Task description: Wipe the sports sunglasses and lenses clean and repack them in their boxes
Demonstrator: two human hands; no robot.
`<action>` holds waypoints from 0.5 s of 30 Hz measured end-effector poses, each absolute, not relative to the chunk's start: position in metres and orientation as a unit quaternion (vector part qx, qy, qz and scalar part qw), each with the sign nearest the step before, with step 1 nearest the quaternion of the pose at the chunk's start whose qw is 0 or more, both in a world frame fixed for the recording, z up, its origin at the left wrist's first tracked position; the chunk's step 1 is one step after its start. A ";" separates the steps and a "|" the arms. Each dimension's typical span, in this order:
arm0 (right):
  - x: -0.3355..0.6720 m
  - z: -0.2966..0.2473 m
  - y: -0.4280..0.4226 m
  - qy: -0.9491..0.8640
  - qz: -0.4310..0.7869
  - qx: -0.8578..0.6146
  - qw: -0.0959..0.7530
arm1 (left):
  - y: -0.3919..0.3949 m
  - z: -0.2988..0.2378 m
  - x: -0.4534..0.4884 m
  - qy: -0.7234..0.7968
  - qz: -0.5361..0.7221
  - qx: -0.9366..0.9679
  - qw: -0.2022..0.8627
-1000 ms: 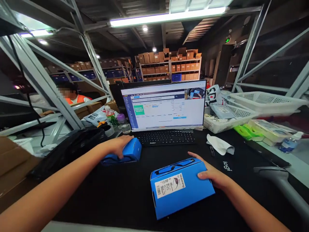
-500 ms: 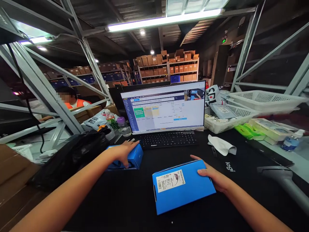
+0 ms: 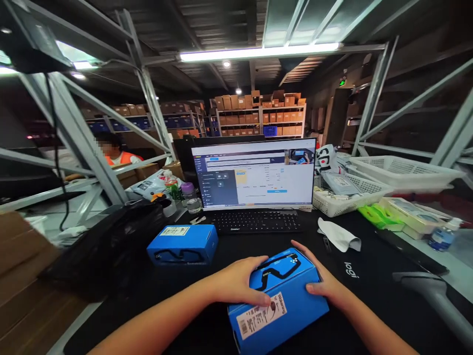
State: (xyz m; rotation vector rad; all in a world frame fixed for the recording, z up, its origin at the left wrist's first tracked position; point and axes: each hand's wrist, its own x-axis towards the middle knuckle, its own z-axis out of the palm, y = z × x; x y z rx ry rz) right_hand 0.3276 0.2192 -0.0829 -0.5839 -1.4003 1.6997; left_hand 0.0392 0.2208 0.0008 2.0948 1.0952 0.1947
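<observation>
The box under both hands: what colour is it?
The box is blue with black lines; head view shows it.

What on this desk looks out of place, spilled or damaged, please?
Nothing looks spilled or damaged. The held blue box and the other blue box seem intact. The only untidy thing is a crumpled white cloth lying loose on the black desk mat, right of the keyboard.
</observation>
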 end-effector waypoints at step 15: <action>0.359 -0.085 0.252 -0.734 0.481 -0.334 0.346 | 0.261 0.005 -0.002 0.539 0.189 0.470 0.673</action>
